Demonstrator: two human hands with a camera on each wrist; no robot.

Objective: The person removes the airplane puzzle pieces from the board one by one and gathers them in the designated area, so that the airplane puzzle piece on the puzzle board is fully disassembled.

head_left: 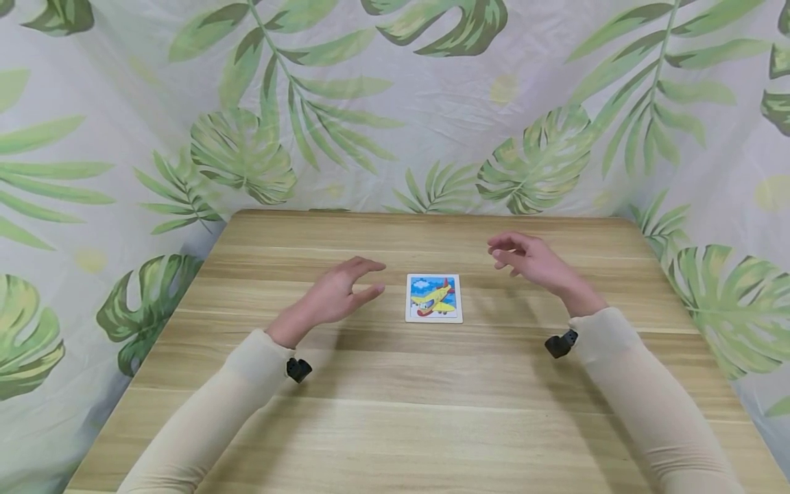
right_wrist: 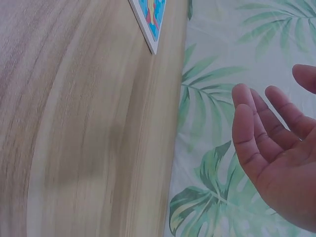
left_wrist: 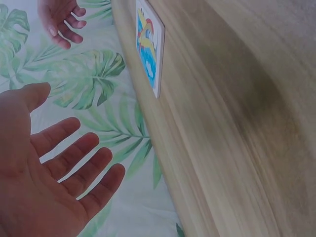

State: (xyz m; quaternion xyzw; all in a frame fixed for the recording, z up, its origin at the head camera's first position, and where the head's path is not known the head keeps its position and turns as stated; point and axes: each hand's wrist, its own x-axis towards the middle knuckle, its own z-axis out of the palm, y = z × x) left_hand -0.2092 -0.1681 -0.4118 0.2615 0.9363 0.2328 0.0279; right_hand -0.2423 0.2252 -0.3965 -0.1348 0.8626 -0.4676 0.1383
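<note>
A small square picture puzzle with a white frame lies flat on the wooden table, showing a yellow cartoon airplane on a blue sky. Left of it my left hand hovers above the tabletop, fingers spread and relaxed, holding nothing. My right hand is raised on the other side, a little farther back, its fingers loosely bent around no object. The left wrist view shows the puzzle beyond the fingertips, with the right hand behind it. Only a corner of the puzzle appears in the right wrist view, apart from the right hand.
The wooden table has rounded far corners. Behind it and at both sides hangs a pale cloth printed with green leaves. A small black camera sits at the left wrist, another black camera at the right.
</note>
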